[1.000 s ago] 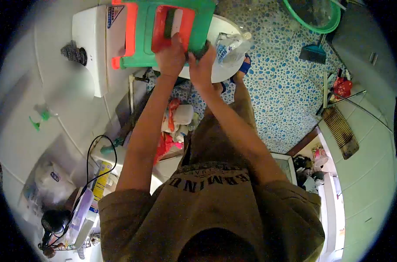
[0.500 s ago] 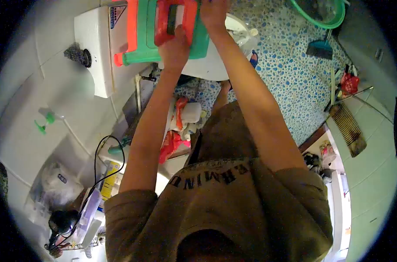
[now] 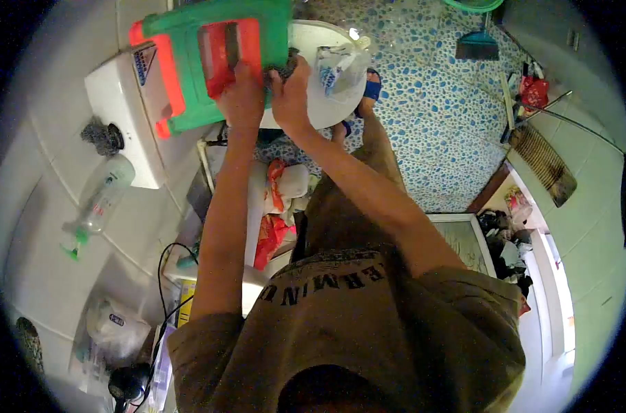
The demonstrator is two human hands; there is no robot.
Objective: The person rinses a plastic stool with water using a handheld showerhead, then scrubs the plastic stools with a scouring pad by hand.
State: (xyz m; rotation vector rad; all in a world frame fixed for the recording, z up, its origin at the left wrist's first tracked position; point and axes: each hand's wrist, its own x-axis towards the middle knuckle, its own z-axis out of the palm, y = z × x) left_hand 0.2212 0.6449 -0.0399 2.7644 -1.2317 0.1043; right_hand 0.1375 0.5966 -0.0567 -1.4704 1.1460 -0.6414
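Green and red plastic, apparently mid-scrub: steadying the tipped stool point(image 3: 188, 72) partly over the white oval lid point(image 3: 327, 109) with the left hand point(image 3: 243, 100), fingers curled onto it; holding a dark scourer point(image 3: 285, 65) at the stool's edge in the right hand point(image 3: 291, 96), fingers closed round it. Calling next for firm bracing and short strokes.

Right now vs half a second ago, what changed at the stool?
The right hand has come back from the far part of the stool toward the wearer, and the dark scrubber it holds now shows. The camera view shifted too, so I can't tell whether the stool itself moved. Nothing visibly let go. Unchanged: the left hand grips the stool at its red panel.
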